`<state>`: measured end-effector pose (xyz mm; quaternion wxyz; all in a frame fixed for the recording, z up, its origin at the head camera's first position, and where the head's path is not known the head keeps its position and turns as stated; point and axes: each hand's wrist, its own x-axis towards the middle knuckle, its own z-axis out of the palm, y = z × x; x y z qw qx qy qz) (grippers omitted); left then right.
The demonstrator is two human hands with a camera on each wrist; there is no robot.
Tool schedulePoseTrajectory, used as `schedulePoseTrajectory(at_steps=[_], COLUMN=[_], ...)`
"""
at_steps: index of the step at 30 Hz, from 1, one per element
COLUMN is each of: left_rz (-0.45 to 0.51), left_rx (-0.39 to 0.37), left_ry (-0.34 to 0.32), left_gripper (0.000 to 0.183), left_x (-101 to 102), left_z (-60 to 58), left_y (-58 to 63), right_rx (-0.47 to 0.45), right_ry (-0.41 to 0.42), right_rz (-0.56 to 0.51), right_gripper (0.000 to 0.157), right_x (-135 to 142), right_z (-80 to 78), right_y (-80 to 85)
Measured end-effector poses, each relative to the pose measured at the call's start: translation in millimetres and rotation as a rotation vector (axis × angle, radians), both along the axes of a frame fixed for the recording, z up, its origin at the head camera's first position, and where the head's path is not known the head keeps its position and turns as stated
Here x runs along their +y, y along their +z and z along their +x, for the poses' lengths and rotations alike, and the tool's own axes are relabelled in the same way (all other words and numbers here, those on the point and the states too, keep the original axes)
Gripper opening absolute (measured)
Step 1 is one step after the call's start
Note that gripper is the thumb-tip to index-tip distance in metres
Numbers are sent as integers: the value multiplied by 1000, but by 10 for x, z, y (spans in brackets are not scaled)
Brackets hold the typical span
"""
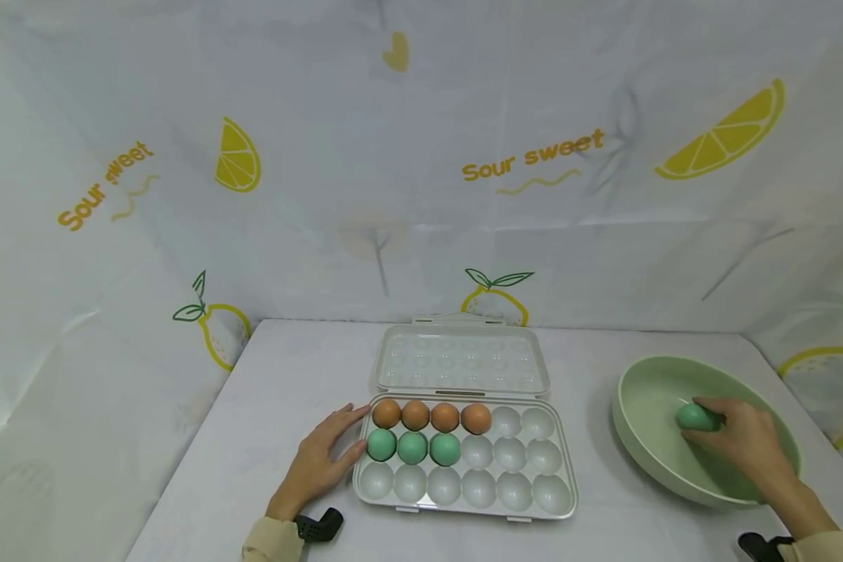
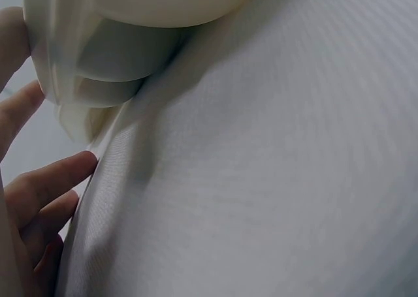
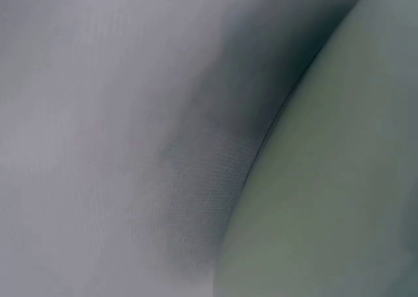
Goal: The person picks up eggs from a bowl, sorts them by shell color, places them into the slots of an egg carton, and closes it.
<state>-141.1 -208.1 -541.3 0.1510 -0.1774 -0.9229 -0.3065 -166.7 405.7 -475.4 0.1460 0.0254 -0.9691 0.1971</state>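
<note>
A white plastic egg tray [image 1: 462, 488] lies with its clear lid [image 1: 464, 359] folded back behind it. Several orange-brown balls [image 1: 445, 417] fill the left part of its back row, and three green balls [image 1: 412, 447] sit in the middle row below them. My left hand [image 1: 319, 457] touches the tray's left edge, fingers stretched out; in the left wrist view its fingertips [image 2: 29, 100] meet the tray's side. Over the inside of a light green bowl [image 1: 646, 460], my right hand [image 1: 745, 437] pinches a green ball [image 1: 698, 417] between thumb and fingers.
The front row of the tray and the right part of its other rows show bare cups. A white cloth [image 1: 253, 406] covers the table, and a lemon-printed sheet [image 1: 309, 234] hangs behind it. The bowl stands at the table's right side.
</note>
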Motion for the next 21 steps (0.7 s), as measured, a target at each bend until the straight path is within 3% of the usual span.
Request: schedulePoseTrajectory(at_steps=[14,21], left_rz=[-1,-8], left_rx=[2,5], left_ry=[2,8], left_gripper=[52,52], left_x=[4,0], left_z=[1,8], left_y=[7,14], right_rx=[53,90], right_ry=[2,-27], right_rz=[-12,-88], right_gripper=[54,57], right_x=[-21,-83], right_z=[26,60], right_y=[16,69])
